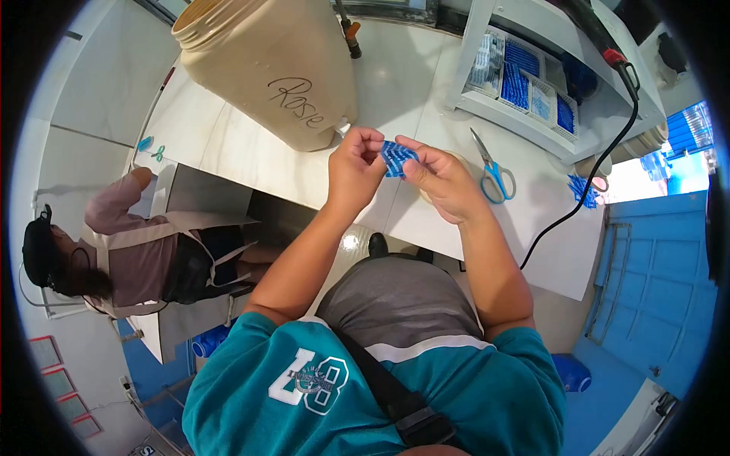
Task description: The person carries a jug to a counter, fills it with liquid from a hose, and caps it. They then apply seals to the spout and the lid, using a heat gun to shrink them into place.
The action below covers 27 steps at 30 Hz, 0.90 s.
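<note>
A small blue patterned packet (398,158) is held up between my two hands over the front part of the white table. My left hand (355,169) pinches its left edge, with the fingers curled. On the other side, my right hand (445,178) grips the packet's right edge between thumb and fingers. Part of a round pale item (426,196) shows behind my right hand. Scissors with blue handles (496,182) lie on the table just right of my right hand. What the packet holds is too small to tell.
A large beige jug (277,76) marked "Rosie" stands behind my left hand. At the back right is a white shelf unit (517,125) with baskets of blue packets. A black cable (608,148) hangs down at right. Another person (137,254) is at the left.
</note>
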Each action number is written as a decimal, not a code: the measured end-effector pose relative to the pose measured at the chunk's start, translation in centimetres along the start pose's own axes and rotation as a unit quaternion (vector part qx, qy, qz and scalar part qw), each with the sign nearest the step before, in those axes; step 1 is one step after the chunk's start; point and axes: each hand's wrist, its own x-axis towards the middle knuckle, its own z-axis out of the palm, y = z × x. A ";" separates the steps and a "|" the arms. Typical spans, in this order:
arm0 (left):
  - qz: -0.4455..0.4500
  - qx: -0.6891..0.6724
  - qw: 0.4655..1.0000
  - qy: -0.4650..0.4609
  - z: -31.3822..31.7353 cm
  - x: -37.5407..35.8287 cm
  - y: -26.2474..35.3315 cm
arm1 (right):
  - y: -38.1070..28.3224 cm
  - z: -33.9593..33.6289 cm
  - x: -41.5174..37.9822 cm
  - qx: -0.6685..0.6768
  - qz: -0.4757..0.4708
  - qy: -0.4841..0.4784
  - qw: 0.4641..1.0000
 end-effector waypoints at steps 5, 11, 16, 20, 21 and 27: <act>0.017 0.010 0.999 0.031 0.1 -0.4 -1.5 | 0.0 0.1 -0.4 0.109 0.055 -0.008 0.992; 0.044 -0.006 0.999 0.018 0.4 -1.2 -1.8 | 0.3 0.5 0.3 0.047 0.007 0.010 0.999; -0.080 -0.083 0.993 -0.007 0.3 -1.9 -1.7 | 1.8 0.9 0.8 0.068 0.053 0.077 0.993; -0.333 -0.263 0.905 -0.026 -1.2 -2.1 -1.5 | 3.9 0.9 1.7 0.021 0.102 0.041 0.994; -0.329 -0.265 0.906 -0.021 -1.5 -2.3 -1.9 | 4.0 1.5 1.8 0.018 0.101 0.035 0.994; -0.290 -0.211 0.922 0.148 -4.0 -3.5 -3.8 | 4.3 0.2 8.7 -0.317 -0.131 0.140 0.929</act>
